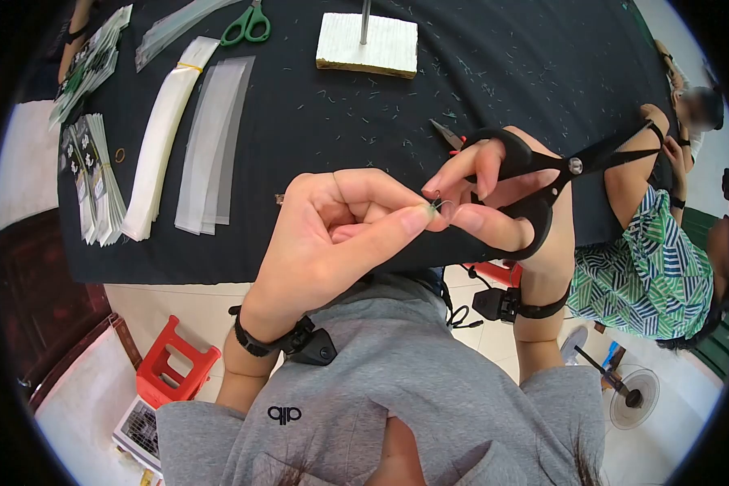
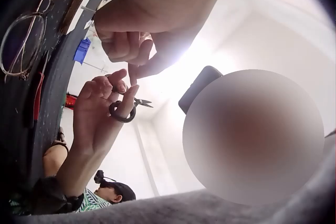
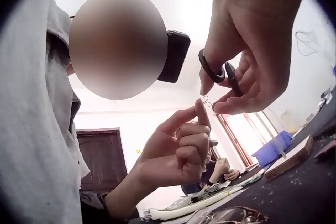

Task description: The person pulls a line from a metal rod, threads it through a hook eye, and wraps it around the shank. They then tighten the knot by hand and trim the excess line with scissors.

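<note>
1. Black lettering on the person's grey shirt [image 1: 429, 340] appears upside down, so its reading is uncertain.
2. Printed labels mark the packets [image 1: 109, 182] at the table's left edge and another bunch [image 1: 93, 69] farther away; their writing is too small to read.
3. The left hand [image 1: 320, 235] is raised above the table's near edge [image 1: 259, 263], wrist bent inward, thumb and forefinger pinching a small wire hook [image 3: 208, 103], the other fingers folded towards the palm.
4. The right hand [image 3: 257, 50] faces it, palm turned inward, thumb and fingers through the loops of the black scissors [image 1: 575, 167], whose blades point right, well apart from the hook.
5. Its fingertips sit just beside the hook; whether they touch it cannot be told.
6. Red-handled pliers [image 1: 445, 136] lie beyond the hands.
7. Left of them are clear sleeves [image 1: 211, 146]; at the far side, green scissors [image 1: 247, 26] and a white block [image 1: 364, 44].
</note>
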{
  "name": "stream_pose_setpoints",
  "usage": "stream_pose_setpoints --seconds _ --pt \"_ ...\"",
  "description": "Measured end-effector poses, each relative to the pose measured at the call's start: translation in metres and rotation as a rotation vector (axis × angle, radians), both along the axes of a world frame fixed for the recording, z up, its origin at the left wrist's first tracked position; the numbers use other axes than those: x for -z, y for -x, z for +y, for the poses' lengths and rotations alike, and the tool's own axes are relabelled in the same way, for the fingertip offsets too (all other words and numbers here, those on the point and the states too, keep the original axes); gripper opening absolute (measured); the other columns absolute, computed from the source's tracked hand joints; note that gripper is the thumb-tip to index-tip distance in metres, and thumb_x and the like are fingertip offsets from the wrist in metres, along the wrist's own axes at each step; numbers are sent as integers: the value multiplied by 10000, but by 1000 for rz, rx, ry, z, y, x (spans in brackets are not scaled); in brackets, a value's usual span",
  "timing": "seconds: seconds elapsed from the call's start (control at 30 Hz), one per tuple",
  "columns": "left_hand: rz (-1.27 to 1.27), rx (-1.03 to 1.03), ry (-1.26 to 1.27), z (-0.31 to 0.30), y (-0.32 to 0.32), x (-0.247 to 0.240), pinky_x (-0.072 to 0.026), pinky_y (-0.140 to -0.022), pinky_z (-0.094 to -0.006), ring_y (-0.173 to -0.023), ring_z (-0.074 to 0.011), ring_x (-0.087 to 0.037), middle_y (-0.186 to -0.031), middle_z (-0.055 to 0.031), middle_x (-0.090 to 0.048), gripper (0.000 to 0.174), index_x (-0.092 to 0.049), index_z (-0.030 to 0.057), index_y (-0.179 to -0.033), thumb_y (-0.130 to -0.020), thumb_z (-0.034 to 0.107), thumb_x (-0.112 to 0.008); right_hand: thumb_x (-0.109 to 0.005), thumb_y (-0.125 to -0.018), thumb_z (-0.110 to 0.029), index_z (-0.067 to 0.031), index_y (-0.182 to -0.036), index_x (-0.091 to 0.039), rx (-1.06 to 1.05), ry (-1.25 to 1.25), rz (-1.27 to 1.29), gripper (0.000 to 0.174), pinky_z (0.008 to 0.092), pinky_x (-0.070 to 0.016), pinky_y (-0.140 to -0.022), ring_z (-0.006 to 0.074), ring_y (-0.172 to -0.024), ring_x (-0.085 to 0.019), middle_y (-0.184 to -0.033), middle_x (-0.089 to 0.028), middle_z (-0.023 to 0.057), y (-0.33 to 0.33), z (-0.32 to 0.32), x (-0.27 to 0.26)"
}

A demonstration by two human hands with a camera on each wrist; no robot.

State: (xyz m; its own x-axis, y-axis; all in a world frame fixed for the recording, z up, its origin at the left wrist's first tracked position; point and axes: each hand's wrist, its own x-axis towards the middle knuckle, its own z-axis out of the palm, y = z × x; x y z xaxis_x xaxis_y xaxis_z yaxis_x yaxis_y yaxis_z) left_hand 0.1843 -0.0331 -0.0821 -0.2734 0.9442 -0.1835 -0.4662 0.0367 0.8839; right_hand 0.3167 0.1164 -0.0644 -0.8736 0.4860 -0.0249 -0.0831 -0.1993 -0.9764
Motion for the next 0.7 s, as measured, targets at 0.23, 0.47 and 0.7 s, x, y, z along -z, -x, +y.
stream_pose_setpoints --seconds 0.23,0.47,0.7 --pt "-123 42 -30 1 3 -5 -401 -611 -134 -661 17 -517 -841 -56 -687 144 -665 -51 -981 -888 49 -619 -774 -716 4 -27 -738 -545 -14 -72 21 231 243 -534 -687 136 -781 -646 -896 -685 173 1 1 2" --pt "-237 111 -56 0 6 -3 -483 -746 -187 -799 -54 -625 -914 -110 -702 176 -659 -50 -996 -900 88 -609 -777 -725 -2 -36 -744 -542 -57 -94 14 238 250 -536 -690 143 -775 -649 -848 -677 144 -1 4 1" --pt "-164 27 72 4 -3 -9 -183 -467 -205 -495 -2 -296 -594 51 -498 190 -667 -32 -884 -861 149 -615 -769 -724 17 -49 -747 -545 -26 -114 111 235 263 -537 -682 156 -750 -659 -811 -674 148 1 3 5"
